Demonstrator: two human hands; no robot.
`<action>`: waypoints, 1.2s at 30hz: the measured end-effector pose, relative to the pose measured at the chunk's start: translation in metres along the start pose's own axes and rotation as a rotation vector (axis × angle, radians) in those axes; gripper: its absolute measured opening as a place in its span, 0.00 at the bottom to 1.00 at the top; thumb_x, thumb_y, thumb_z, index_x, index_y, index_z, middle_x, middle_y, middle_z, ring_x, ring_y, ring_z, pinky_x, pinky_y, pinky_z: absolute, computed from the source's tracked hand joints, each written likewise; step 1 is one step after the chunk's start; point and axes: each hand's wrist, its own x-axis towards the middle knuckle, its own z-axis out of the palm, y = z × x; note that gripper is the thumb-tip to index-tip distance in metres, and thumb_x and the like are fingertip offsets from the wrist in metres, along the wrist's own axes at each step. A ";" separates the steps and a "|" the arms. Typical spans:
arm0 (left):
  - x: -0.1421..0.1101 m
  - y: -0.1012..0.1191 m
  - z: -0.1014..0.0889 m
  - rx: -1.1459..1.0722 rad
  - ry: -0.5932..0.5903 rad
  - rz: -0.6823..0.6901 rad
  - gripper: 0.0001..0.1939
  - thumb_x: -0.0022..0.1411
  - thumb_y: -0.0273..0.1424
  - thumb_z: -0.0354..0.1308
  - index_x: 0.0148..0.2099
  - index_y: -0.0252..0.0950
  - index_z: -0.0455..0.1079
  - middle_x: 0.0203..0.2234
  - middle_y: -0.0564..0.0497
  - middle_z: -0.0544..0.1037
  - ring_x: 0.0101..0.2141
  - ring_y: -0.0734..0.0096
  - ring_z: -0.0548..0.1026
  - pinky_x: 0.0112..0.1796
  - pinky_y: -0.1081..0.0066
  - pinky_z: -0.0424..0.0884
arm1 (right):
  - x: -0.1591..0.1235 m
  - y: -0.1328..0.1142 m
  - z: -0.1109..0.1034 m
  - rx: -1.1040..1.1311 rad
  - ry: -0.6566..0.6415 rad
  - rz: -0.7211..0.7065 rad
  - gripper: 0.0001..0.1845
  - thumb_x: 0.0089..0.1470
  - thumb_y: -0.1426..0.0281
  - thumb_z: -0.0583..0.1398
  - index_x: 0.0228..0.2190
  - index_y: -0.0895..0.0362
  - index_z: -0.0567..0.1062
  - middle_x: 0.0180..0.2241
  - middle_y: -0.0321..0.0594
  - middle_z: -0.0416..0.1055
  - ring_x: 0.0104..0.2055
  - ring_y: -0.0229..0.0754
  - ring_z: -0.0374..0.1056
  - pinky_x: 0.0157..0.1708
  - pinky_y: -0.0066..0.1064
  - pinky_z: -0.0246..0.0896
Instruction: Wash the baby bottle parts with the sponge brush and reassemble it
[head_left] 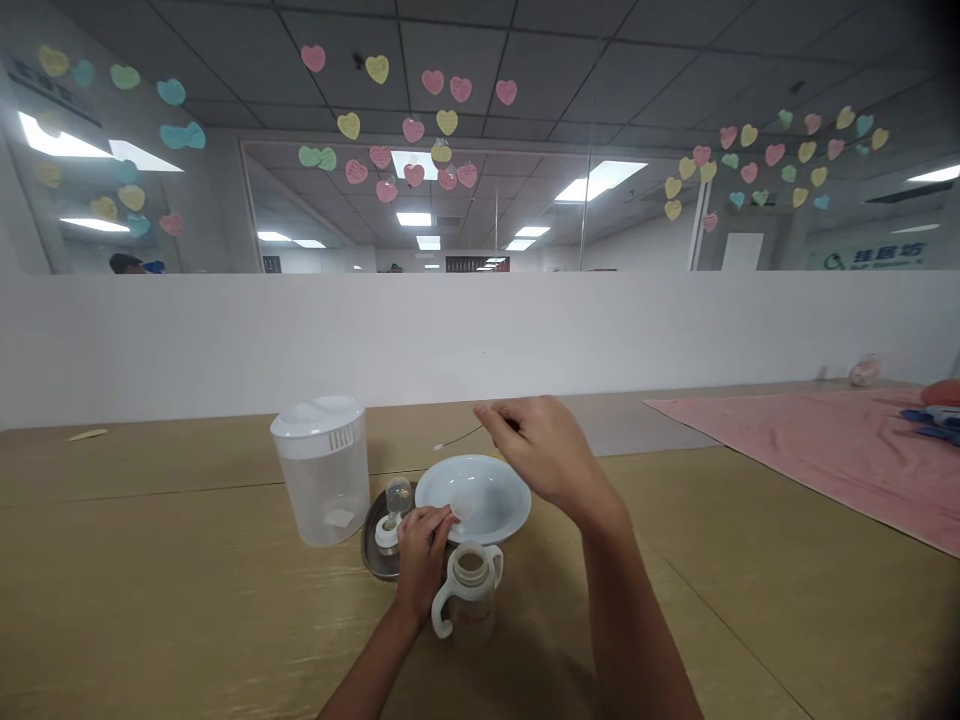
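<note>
Two forearms reach in from the bottom edge, and just ahead of them stands a handled baby bottle (469,595) with no top on it. The left hand (421,560) pinches a small translucent disc (463,505) between finger and thumb, just above the rim of a white bowl (506,500). The right hand (544,455) is raised beyond the bowl, fingers drawn together on what looks like a thin white-tipped stick (456,437). On the counter (150,570) sit a clear lidded jug (324,490) and a dark dish (371,550) holding a clear teat on a white collar (391,510).
</note>
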 end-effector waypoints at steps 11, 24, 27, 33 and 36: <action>-0.002 0.009 -0.003 -0.037 -0.002 -0.039 0.18 0.60 0.41 0.46 0.35 0.40 0.75 0.34 0.48 0.78 0.39 0.61 0.71 0.46 0.58 0.60 | 0.060 0.079 0.093 -0.017 -0.655 0.354 0.12 0.50 0.71 0.54 0.26 0.64 0.75 0.23 0.46 0.73 0.18 0.35 0.64 0.22 0.27 0.57; -0.003 0.013 -0.005 -0.063 -0.019 -0.055 0.18 0.60 0.40 0.45 0.40 0.40 0.74 0.34 0.48 0.78 0.41 0.61 0.70 0.47 0.57 0.58 | 0.060 0.105 0.112 -0.130 -0.696 0.434 0.17 0.47 0.72 0.58 0.40 0.68 0.74 0.31 0.55 0.74 0.27 0.44 0.71 0.25 0.29 0.60; -0.003 0.016 -0.005 -0.062 0.004 -0.057 0.18 0.61 0.40 0.45 0.39 0.40 0.74 0.35 0.49 0.78 0.41 0.61 0.70 0.47 0.57 0.58 | 0.059 0.093 0.106 -0.002 -0.768 0.331 0.22 0.47 0.68 0.59 0.45 0.60 0.72 0.32 0.44 0.74 0.21 0.34 0.68 0.22 0.24 0.59; -0.003 0.016 -0.005 -0.049 0.046 -0.061 0.20 0.60 0.42 0.45 0.34 0.38 0.75 0.33 0.47 0.77 0.39 0.61 0.71 0.45 0.59 0.61 | 0.056 0.055 0.111 0.339 -1.004 -0.027 0.27 0.39 0.60 0.64 0.42 0.59 0.74 0.22 0.32 0.69 0.16 0.29 0.60 0.18 0.21 0.56; -0.002 0.014 -0.006 -0.042 0.057 -0.065 0.22 0.60 0.44 0.44 0.31 0.37 0.75 0.32 0.46 0.77 0.38 0.61 0.71 0.44 0.60 0.63 | 0.056 0.044 0.121 0.387 -1.007 -0.124 0.19 0.41 0.63 0.62 0.36 0.58 0.76 0.21 0.32 0.69 0.18 0.30 0.61 0.18 0.21 0.57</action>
